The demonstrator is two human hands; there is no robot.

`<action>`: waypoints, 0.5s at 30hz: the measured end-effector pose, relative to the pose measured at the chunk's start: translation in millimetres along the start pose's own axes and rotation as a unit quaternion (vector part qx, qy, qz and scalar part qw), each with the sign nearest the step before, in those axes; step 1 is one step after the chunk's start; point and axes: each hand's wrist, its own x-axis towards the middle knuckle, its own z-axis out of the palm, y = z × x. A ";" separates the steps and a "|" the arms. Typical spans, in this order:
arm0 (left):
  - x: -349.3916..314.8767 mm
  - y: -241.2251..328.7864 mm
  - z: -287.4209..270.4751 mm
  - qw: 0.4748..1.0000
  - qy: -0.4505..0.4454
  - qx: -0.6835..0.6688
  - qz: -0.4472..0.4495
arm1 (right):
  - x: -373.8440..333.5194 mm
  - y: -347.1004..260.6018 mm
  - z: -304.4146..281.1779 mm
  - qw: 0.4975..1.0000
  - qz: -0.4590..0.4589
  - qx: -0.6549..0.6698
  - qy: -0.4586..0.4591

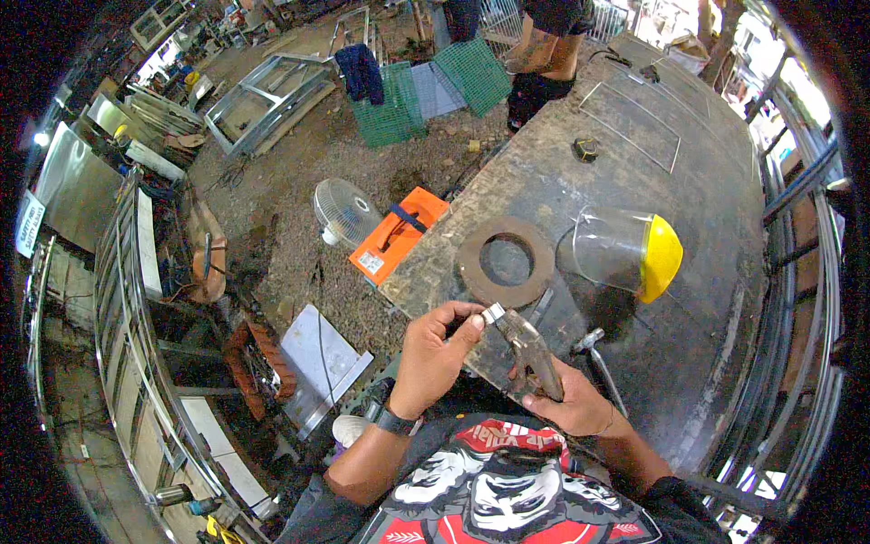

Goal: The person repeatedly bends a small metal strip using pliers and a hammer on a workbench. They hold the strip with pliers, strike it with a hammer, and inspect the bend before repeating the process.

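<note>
My left hand pinches a small shiny metal piece between thumb and fingertips. The jaws of a worn pair of pliers meet the other end of that piece. Around the handles of the pliers, my right hand is closed. Both hands are over the near edge of the worktable. Just beyond them lies a thick, rusty metal ring. A hammer rests to the right of my right hand, its handle toward me.
A face shield with a yellow crown lies right of the ring. Farther back are a tape measure and a thin rectangular frame. An orange case and a fan stand off the table's left side. Another person stands beyond.
</note>
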 end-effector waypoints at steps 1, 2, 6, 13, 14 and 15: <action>-2.1 0.8 1.2 1.000 -0.001 0.009 0.008 | 1.5 2.1 2.7 0.999 -0.034 -0.001 0.006; -4.1 1.1 2.4 1.000 -0.002 0.019 0.008 | 3.7 4.7 6.0 0.998 -0.060 -0.007 0.015; -6.2 -2.0 5.1 0.999 0.007 0.016 0.032 | 6.2 12.3 8.0 0.985 -0.111 -0.124 0.045; -5.6 -13.4 4.4 0.998 0.009 0.007 0.060 | 6.7 18.0 11.3 0.990 -0.071 -0.104 0.057; -5.1 -14.4 3.7 0.998 0.009 0.016 0.053 | 7.4 18.1 12.1 0.990 -0.073 -0.103 0.061; -4.8 -15.1 2.8 0.997 0.005 0.009 0.070 | 8.5 18.0 12.6 0.990 -0.075 -0.103 0.065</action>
